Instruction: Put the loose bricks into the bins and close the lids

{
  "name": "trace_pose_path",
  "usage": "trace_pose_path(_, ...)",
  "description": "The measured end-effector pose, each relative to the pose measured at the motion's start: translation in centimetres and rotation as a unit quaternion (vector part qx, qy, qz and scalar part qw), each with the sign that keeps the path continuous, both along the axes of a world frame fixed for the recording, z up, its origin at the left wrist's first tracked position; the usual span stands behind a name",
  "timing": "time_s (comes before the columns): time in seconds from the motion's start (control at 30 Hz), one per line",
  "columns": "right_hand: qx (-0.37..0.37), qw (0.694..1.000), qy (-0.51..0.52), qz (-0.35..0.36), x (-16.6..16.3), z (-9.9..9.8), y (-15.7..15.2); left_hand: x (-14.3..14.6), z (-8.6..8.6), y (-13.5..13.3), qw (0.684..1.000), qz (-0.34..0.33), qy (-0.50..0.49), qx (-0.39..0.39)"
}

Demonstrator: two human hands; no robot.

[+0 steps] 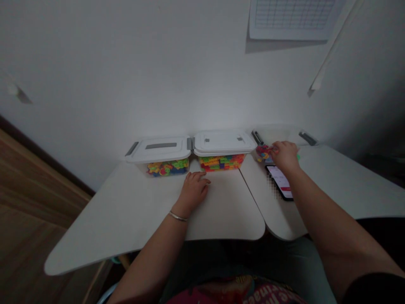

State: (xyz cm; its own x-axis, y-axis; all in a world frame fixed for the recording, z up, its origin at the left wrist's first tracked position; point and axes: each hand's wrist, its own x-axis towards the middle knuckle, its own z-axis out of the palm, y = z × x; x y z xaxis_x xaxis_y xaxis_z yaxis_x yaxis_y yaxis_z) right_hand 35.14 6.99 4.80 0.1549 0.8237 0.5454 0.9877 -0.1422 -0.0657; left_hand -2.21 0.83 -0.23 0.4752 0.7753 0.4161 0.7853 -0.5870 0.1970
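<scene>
My left hand [195, 189] rests on the white table in front of two lidded boxes. Its fingers are loosely spread, and nothing is in them. My right hand [286, 155] reaches to the lidless clear box [278, 134] at the right. Its fingers are closed on small red and blue plastic pieces [265, 150] at the box's front left. More coloured pieces lie low in that box, partly hidden by the hand. Just below my right hand, a phone [280, 180] with a lit screen lies on the table, its right side covered by my forearm.
The left box [158, 145] and the middle box [224, 141] have white lids on and hold bright plastic blocks. They stand against the wall [158, 76]. A seam splits the table [133, 219]. A printed sheet [291, 19] hangs above.
</scene>
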Motion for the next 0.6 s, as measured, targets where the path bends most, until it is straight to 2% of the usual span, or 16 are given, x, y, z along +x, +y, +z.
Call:
trace_pose_path(0.13,0.067,0.998,0.000,0.004,-0.8,2.5,-2.6,0.1,0.0,0.0,1.000,-0.003,-0.006,-0.010)
trace_pose_path(0.3,0.085,0.996,0.017,-0.021,-1.7,5.3,-7.8,0.0,0.1,0.0,1.000,-0.002,-0.008,-0.012)
trace_pose_path(0.4,0.114,0.993,0.040,0.002,-2.2,5.4,-12.0,0.0,0.1,0.1,1.000,-0.002,-0.020,0.003)
trace_pose_path(0.6,0.130,0.987,0.025,0.090,-5.1,3.3,-18.7,-0.1,0.3,0.4,0.998,-0.002,-0.056,0.001)
